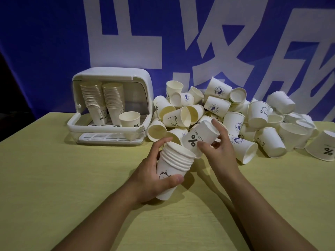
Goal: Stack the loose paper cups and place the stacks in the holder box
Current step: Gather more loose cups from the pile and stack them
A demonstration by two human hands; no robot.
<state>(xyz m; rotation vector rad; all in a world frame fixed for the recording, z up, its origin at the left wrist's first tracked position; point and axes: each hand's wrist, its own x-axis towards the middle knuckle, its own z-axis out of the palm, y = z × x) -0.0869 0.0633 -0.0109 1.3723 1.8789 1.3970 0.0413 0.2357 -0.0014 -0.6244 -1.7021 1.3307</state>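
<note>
- Holding low and nearest the camera, the left hand (154, 175) wraps a nested stack (171, 171) of paper cups, thumb across the bear print on the outer wall, fingers curled over the far side near the rims. Stack is tilted, mouth up and leaning toward the right; base hangs just above the counter (54, 178).
- Just beyond and right of the stack's mouth, the right hand (217, 142) grasps a single cup (196, 137) printed with "%" and "NICE DAY". Thumb on the near wall, fingers over the far side.
- Key relation: the single cup lies on its side, long axis running up-right to down-left. Its lower-left end touches or overlaps the stack's top rim; cannot tell which end leads. Judgement: the cup's axis must line up with the stack's axis, base first, before it will slide in.
- Right hand is the nearer one to the loose pile (226, 113), heaped behind and to the right, well spread along the counter.
- Farthest left, the holder box (112, 77), lid raised, holds two tall stacks and a lone cup. It lies nearer the left hand.
</note>
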